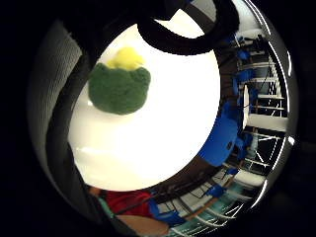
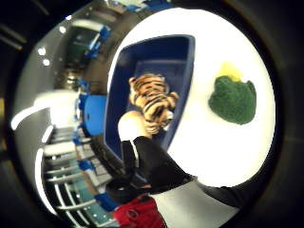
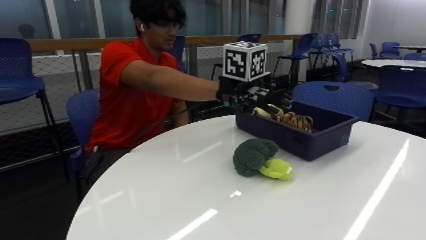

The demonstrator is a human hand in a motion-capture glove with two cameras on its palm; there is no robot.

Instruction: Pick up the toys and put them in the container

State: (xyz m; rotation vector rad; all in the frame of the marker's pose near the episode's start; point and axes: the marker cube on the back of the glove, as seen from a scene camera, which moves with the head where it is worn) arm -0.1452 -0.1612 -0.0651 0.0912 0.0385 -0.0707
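Outside view – right hand (image 3: 256, 97) over container (image 3: 313, 137), tiger toy (image 3: 289, 119) just below fingers

A round white glossy table (image 3: 200, 200) occupies the foreground. Blue plastic chairs (image 3: 336, 97) stand just behind the table's far edge. Another blue chair (image 3: 20, 65) stands well beyond the table, beside a wooden-topped mesh railing (image 3: 66, 47). Large glass windows (image 3: 73, 17) rise behind the railing.

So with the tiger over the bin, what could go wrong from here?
The tiger toy hangs near the blue container wall nearest the person; released here, it could catch on the rim rather than drop inside. The broccoli toy lies close beside the container, so the right hand coming back might knock it across the table.
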